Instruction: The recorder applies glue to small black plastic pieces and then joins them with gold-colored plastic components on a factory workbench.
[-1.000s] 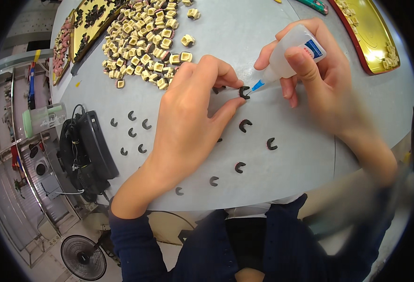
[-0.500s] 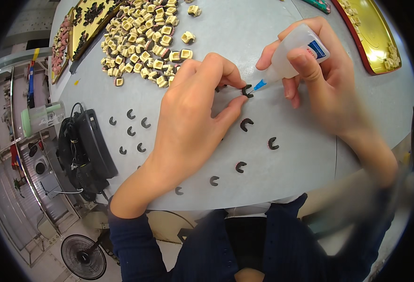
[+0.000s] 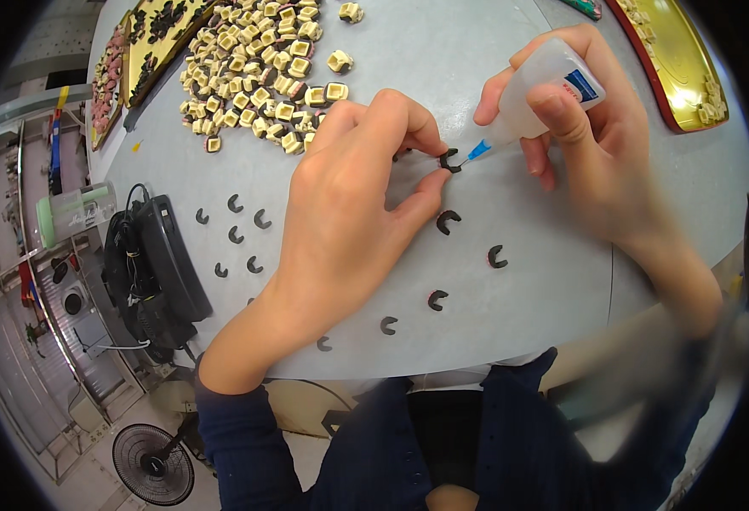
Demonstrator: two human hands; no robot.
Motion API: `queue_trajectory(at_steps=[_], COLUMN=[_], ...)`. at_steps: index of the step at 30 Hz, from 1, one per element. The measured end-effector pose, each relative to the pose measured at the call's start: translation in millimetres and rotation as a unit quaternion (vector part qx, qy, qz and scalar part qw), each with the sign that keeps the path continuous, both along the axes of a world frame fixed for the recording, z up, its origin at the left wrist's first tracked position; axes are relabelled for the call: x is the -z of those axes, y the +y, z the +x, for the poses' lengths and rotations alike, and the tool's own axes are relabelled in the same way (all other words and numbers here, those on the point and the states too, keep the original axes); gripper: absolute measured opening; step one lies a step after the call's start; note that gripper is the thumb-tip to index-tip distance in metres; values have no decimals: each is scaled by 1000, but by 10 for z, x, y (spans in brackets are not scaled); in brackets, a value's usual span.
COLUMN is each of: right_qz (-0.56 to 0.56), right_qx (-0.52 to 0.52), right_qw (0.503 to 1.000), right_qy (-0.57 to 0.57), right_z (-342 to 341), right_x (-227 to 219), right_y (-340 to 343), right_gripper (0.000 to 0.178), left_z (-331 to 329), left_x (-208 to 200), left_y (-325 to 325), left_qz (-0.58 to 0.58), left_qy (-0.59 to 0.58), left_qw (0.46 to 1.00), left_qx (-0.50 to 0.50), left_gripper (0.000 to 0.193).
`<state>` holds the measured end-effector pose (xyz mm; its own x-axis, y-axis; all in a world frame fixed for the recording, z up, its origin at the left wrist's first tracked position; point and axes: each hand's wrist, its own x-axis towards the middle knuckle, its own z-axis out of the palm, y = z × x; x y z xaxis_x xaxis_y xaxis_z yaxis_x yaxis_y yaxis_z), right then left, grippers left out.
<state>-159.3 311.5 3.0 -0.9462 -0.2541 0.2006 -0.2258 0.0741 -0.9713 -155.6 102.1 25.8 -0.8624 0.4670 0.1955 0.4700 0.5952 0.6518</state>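
Note:
Between the thumb and forefinger of my left hand [image 3: 345, 200] is a small black C-shaped piece [image 3: 450, 160], pinched on its left side. My right hand [image 3: 608, 149] grips a translucent white squeeze bottle [image 3: 532, 102], tilted with its nozzle toward the lower left. A blue needle tip [image 3: 478, 150] is fitted to the nozzle, and its thin end touches or nearly touches the lower arm of the piece. Other C-shaped pieces lie on the grey table, among them a pink-edged one [image 3: 448, 223] just below my fingers. Part of the table is hidden behind my left hand.
A heap of cream and dark hollow pieces [image 3: 251, 68] lies at the far left. Beyond it is a yellow tray [image 3: 146, 55] with dark bits. A gold, red-rimmed tray [image 3: 672, 68] stands far right. A black device with cables [image 3: 174, 255] sits at the left edge.
The bottle and its needle tip have shifted slightly right, the needle now at the piece's lower arm. My left hand keeps its pinch, and the whole view has shifted a little.

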Motion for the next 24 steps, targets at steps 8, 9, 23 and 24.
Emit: queue_trajectory(at_steps=[8, 9, 23, 24], right_qz=[10, 10, 9, 9], right_qx=[11, 11, 58, 57], right_qw=[999, 999, 996, 996], right_qy=[33, 33, 64, 65], right_z=[2, 0, -29, -40], right_x=[3, 6, 26, 4], right_y=[1, -2, 39, 33], right_gripper=[35, 35, 37, 37], left_z=[-5, -4, 4, 0], left_x=[18, 17, -4, -38], left_y=[-6, -7, -20, -37], left_qz=[2, 2, -11, -11], left_qy=[21, 21, 26, 27], left_qw=[1000, 1000, 1000, 1000], left_qx=[-3, -3, -7, -8], left_gripper=[26, 26, 28, 28])
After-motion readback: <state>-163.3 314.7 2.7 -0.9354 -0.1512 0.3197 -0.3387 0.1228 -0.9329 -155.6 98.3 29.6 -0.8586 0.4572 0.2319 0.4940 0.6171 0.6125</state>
